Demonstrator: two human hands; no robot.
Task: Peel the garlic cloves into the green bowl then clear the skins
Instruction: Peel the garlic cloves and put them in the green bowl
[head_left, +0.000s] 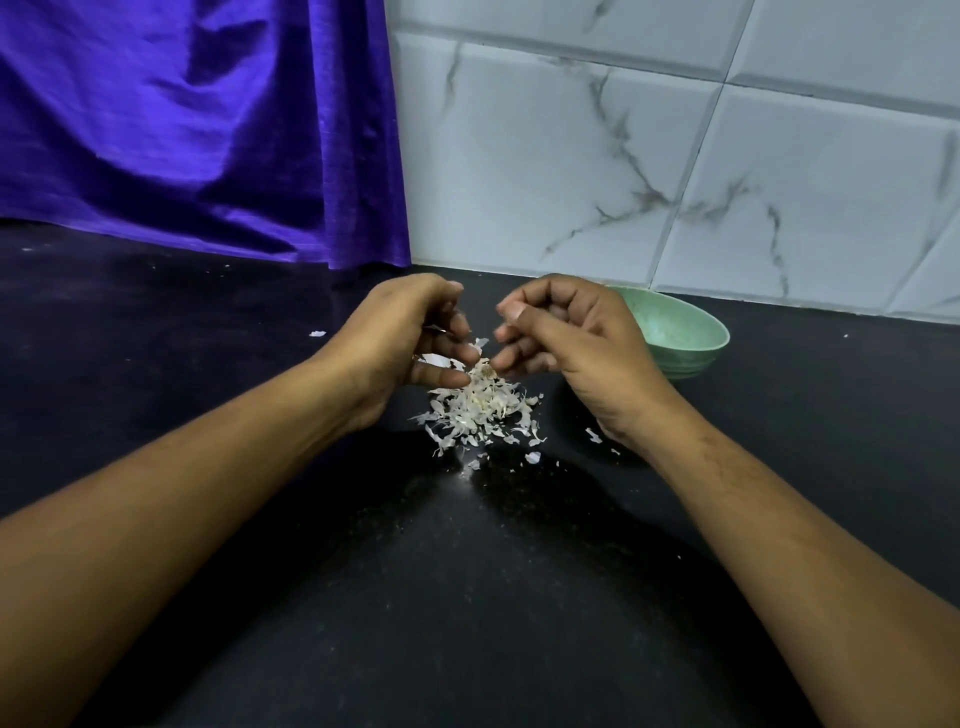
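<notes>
A heap of pale garlic skins (480, 410) lies on the black counter between my two hands. My left hand (410, 338) hovers over the heap's left side with its fingers curled, and bits of white skin show between its fingertips. My right hand (566, 338) hovers over the heap's right side, its fingers also curled inward; what it holds is hidden. The green bowl (680, 332) stands just behind my right hand, partly covered by it, and its contents do not show.
The black counter (467, 571) runs to a white marble-tile wall (675, 156) at the back right. A purple cloth (197, 130) hangs at the back left. Stray skin flakes (593, 435) lie under my right wrist, and one (317, 333) lies far left.
</notes>
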